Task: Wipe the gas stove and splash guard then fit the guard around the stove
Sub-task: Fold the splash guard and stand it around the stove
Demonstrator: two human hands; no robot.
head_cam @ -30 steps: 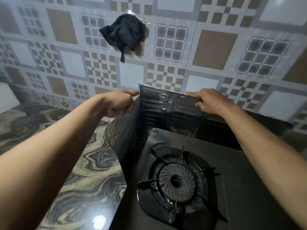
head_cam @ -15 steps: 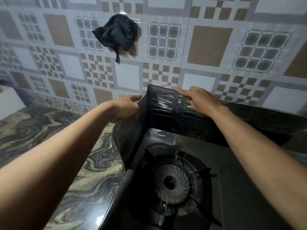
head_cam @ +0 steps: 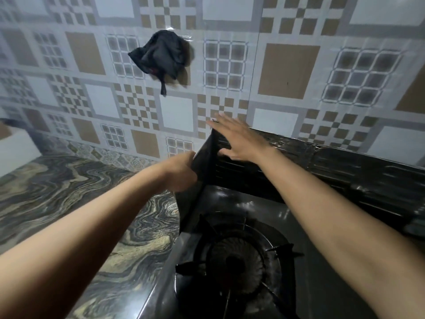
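- Fitting the splash guard (head_cam: 322, 166) around the stove (head_cam: 241, 261) is the step in hand; the wiping steps appear finished, judged from the glossy stove top and no cloth in either hand.
- Left hand (head_cam: 181, 173): clamped on the guard's left side panel near its top edge, just outside the stove's left rim.
- Right hand (head_cam: 239, 139): fingers spread apart, palm flat against the inside of the rear panel near the left corner fold; it presses, it does not grip.
- Guard position: the rear panel stands upright between the stove and the tiled wall (head_cam: 287, 72); the left panel runs forward along the stove's left edge, beside the worktop (head_cam: 57, 192).
- Burner (head_cam: 234, 263): uncovered, well apart from both panels.
- Black cloth (head_cam: 161, 54): hangs on the wall above, untouched.
- Remaining, as a judgement: square the left corner and seat the panel bases. The right side panel lies out of frame; its state cannot be told.
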